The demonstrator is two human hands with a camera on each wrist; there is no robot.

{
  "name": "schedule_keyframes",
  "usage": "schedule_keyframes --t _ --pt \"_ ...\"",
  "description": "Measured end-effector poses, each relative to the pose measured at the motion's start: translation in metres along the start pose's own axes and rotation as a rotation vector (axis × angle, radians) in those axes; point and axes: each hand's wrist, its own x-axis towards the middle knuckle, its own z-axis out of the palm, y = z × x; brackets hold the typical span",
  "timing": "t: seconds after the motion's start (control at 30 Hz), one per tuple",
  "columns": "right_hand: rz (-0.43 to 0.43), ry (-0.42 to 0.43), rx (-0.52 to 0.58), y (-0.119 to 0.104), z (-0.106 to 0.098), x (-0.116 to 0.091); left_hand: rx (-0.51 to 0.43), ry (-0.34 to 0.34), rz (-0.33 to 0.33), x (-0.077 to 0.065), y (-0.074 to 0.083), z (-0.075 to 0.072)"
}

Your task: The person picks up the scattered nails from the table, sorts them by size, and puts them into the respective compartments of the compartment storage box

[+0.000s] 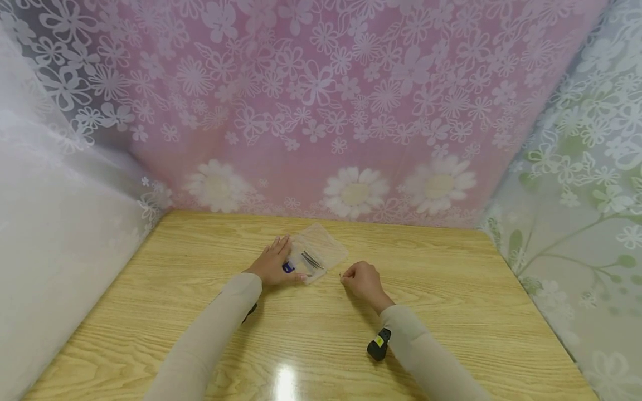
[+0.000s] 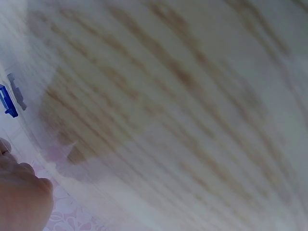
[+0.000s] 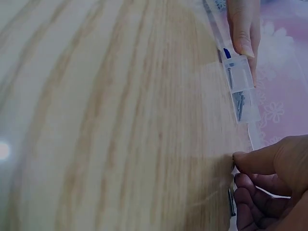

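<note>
A clear plastic box (image 1: 321, 271) with compartments lies on the table, its transparent lid (image 1: 321, 239) tilted back. Several dark, thin screws or nails (image 1: 312, 259) are inside. My left hand (image 1: 275, 266) rests against the box's left side, fingers extended and thumb along the near edge, beside a blue latch (image 1: 288, 267). To the right of the box, my right hand (image 1: 365, 283) pinches a small nail-like piece (image 1: 340, 277) between thumb and forefinger. In the right wrist view, a dark thin shaft (image 3: 232, 202) shows just below those fingertips; whether it is held cannot be told.
The wood-grain table (image 1: 441, 334) extends on all sides of the box. A pink flowered curtain (image 1: 301, 111) hangs behind it, and pale sheets (image 1: 577, 250) stand at both sides. A black wrist camera (image 1: 379, 344) sits under my right sleeve.
</note>
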Motion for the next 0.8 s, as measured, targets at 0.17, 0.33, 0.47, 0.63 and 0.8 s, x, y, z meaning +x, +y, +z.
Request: schedule_keyframes --t 0.17,0.33,0.47,0.63,0.8 --pt "-0.004 -0.002 -0.02 -0.0015 0.0014 0.0014 0.019 0.014 0.007 0.0009 -0.001 0.0018" --pt "-0.032 -0.01 -0.036 -0.0034 0.0025 0.0013 0.013 0.01 0.003 0.0014 -0.0014 0.0025" --pt "-0.034 -0.013 -0.05 -0.0043 0.0028 0.0014 0.01 0.0 0.0 0.0019 -0.002 0.0032" --pt "-0.032 -0.013 -0.055 -0.005 0.0021 0.0012 0.012 -0.002 -0.002 0.0021 -0.0025 0.0037" --pt "-0.038 -0.039 -0.034 -0.0083 -0.0003 0.0008 0.016 0.0 -0.001 0.0017 -0.0022 0.0028"
